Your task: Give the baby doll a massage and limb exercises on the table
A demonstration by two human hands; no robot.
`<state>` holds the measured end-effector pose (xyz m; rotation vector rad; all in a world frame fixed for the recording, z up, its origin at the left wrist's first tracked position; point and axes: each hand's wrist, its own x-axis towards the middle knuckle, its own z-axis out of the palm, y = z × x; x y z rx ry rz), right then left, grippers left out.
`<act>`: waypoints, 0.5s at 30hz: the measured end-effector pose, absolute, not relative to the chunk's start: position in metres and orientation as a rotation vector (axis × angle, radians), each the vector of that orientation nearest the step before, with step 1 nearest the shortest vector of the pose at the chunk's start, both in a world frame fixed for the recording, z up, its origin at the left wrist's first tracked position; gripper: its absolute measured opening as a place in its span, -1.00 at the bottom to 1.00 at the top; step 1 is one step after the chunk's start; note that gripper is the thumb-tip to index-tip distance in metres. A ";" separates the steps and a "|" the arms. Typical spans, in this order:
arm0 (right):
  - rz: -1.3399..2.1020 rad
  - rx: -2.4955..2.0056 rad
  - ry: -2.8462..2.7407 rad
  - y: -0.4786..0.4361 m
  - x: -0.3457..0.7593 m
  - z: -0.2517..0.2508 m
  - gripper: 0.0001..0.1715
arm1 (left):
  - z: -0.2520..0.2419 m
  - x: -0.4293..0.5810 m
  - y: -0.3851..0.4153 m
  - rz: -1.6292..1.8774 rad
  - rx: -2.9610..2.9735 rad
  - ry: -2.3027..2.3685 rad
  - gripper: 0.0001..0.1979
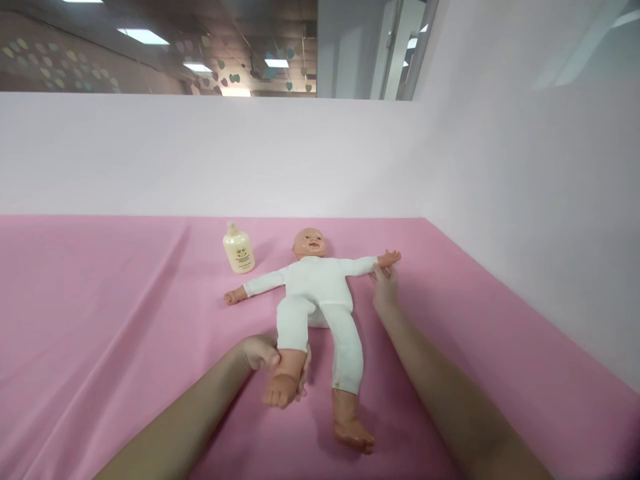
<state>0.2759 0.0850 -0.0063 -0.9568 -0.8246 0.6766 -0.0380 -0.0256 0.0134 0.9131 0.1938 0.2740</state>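
A baby doll [320, 283] with a white cloth body lies on its back, head toward the wall and arms spread wide. My left hand [264, 353] is wrapped round the doll's lower leg on the left of the view, just above the foot; that leg looks bent and raised a little. At the doll's outstretched arm on the right, my right hand [386, 283] grips near the wrist with fingertips and thumb at the sleeve's end. The doll's other leg and other arm rest untouched on the pink cloth [150, 373].
A cream-coloured lotion bottle [239, 252] stands upright on the cloth, left of the doll's head. A white wall [210, 160] rises behind the surface, and another white wall [540, 220] runs along the right side. Above the back wall is a window [165, 60].
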 end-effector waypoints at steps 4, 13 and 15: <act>0.741 -0.989 -0.730 0.094 0.282 -0.019 -0.16 | 0.029 -0.036 -0.028 -0.083 1.097 0.170 -0.52; 0.833 -1.007 -0.620 0.094 0.281 -0.014 -0.14 | 0.014 -0.042 -0.023 -0.007 1.108 0.289 -0.63; 0.770 -0.989 -0.684 0.087 0.274 -0.005 -0.14 | 0.005 -0.042 -0.021 0.054 1.095 0.166 -0.47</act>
